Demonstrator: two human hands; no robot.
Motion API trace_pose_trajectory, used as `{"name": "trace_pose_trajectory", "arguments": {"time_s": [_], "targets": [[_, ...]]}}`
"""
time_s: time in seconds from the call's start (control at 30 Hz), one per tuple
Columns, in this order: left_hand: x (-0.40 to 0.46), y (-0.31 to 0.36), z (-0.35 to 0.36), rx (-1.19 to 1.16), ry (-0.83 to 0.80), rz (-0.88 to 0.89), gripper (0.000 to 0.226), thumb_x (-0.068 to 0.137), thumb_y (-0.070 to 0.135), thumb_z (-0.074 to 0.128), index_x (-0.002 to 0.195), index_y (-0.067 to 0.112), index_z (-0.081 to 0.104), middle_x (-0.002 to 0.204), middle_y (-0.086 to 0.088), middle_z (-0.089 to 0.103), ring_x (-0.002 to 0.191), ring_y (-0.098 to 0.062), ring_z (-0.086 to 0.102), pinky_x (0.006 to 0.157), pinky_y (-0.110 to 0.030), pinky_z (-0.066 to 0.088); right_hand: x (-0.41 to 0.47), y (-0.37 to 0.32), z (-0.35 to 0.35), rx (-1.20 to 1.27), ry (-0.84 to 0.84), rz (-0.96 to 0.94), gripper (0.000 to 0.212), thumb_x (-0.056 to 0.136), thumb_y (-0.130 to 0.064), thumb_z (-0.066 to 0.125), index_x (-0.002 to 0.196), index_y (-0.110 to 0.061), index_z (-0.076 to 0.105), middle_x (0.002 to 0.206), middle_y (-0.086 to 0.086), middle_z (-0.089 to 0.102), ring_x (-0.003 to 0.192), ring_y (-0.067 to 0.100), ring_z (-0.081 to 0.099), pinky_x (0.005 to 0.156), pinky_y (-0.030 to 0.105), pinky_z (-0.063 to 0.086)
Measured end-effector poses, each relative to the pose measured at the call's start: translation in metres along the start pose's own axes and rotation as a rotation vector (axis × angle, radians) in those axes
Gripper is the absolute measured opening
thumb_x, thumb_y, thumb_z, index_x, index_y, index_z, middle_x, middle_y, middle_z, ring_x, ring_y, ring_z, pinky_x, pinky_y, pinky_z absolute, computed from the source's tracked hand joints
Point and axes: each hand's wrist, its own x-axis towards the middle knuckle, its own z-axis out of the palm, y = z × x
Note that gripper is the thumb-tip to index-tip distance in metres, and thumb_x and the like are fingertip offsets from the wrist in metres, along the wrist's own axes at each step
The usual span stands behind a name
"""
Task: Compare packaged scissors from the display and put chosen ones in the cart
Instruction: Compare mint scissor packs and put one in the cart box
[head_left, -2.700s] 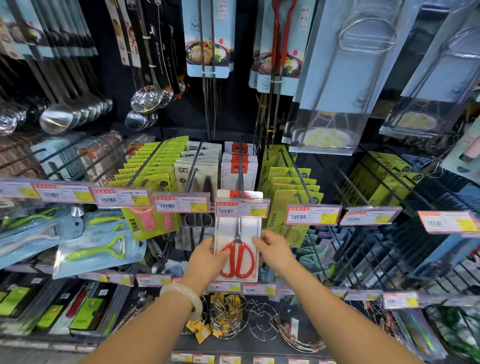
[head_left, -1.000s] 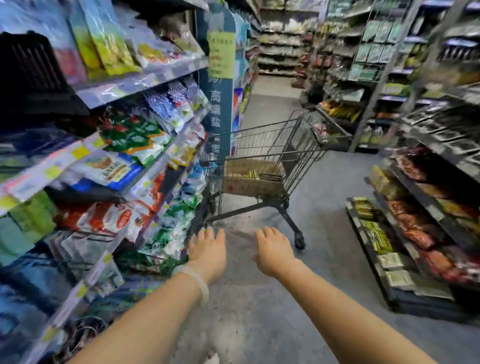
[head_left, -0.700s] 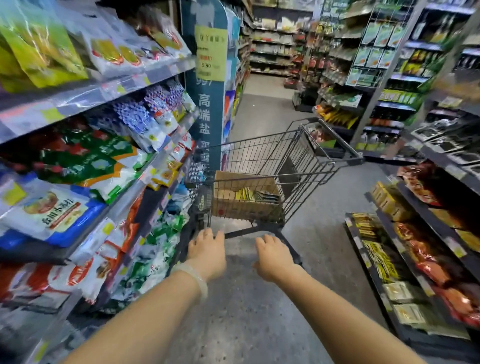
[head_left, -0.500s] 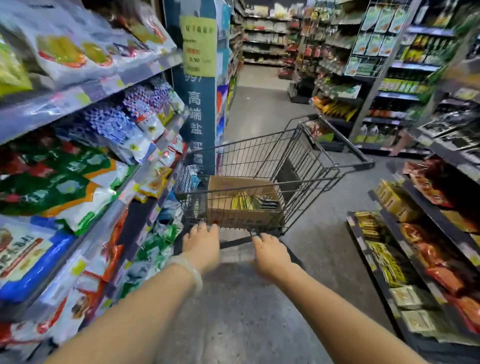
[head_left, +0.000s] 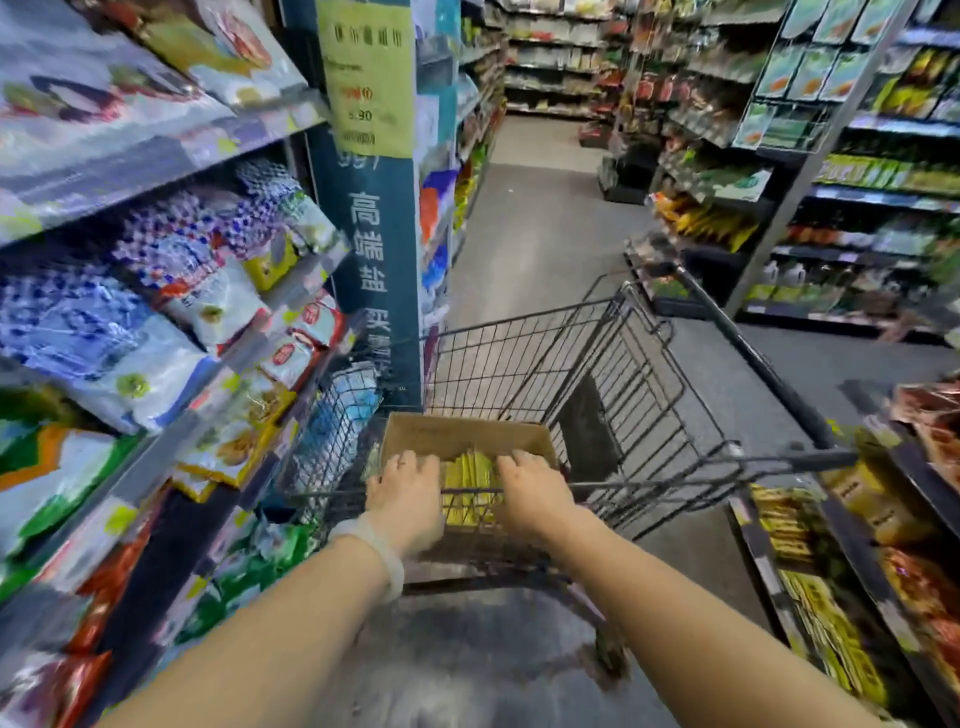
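A black wire shopping cart (head_left: 644, 395) stands in the aisle right in front of me. Inside its near end sits an open cardboard box (head_left: 467, 430) holding yellow-green packs (head_left: 470, 486). My left hand (head_left: 408, 493), with a pale bangle on the wrist, and my right hand (head_left: 535, 493) reach over the cart's near rim, palms down, fingers dipping into the box on either side of the packs. No scissors pack shows clearly; whatever lies under the palms is hidden.
Shelves of bagged goods (head_left: 156, 312) crowd the left side, ending in a blue pillar sign (head_left: 371, 260) beside the cart. Low racks of packets (head_left: 831, 597) line the right. The grey aisle floor (head_left: 540, 234) runs ahead past the cart toward more shelving.
I have turned from the scissors display into the aisle. My hands, side by side, moved forward from short of the cart to over its near rim and into the box.
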Motion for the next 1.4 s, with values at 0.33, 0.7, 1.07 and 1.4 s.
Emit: {"name": "trace_pose_trajectory", "arguments": {"time_s": [0.33, 0.7, 1.07, 1.4], "targets": [[0.138, 0.009, 0.009, -0.044, -0.136, -0.076, 0.060, 0.091, 0.030, 0.054, 0.143, 0.013, 0.027, 0.151, -0.013, 0.026, 0.139, -0.030, 0.024, 0.113, -0.041, 0.025, 0.142, 0.071, -0.002, 0.065, -0.151, 0.106, 0.054, 0.089, -0.037, 0.056, 0.133, -0.010, 0.037, 0.135, 0.013, 0.043, 0.126, 0.033, 0.040, 0.102, 0.045, 0.040], [0.285, -0.008, 0.067, -0.065, -0.420, -0.091, 0.057, 0.090, 0.019, 0.050, 0.143, 0.015, 0.029, 0.144, -0.010, 0.035, 0.134, -0.031, 0.033, 0.111, -0.043, 0.031, 0.249, 0.115, 0.082, 0.141, -0.420, 0.291, 0.047, 0.090, -0.032, 0.051, 0.131, -0.012, 0.040, 0.132, 0.013, 0.046, 0.120, 0.033, 0.046, 0.098, 0.039, 0.041], [0.347, 0.001, 0.148, -0.066, -0.690, -0.032, 0.055, 0.091, 0.025, 0.053, 0.141, 0.013, 0.031, 0.145, -0.012, 0.034, 0.132, -0.032, 0.036, 0.105, -0.039, 0.038, 0.293, 0.151, 0.168, 0.268, -0.509, 0.423, 0.041, 0.089, -0.025, 0.050, 0.129, -0.015, 0.044, 0.133, 0.009, 0.048, 0.120, 0.030, 0.048, 0.099, 0.034, 0.041], [0.361, 0.018, 0.191, -0.184, -0.792, -0.038, 0.058, 0.092, 0.030, 0.054, 0.143, 0.014, 0.031, 0.143, -0.012, 0.038, 0.131, -0.031, 0.040, 0.109, -0.038, 0.036, 0.307, 0.160, 0.211, 0.467, -0.384, 0.734, 0.085, 0.075, -0.040, 0.072, 0.141, -0.011, 0.026, 0.137, 0.010, 0.044, 0.127, 0.030, 0.043, 0.105, 0.042, 0.039]]}}
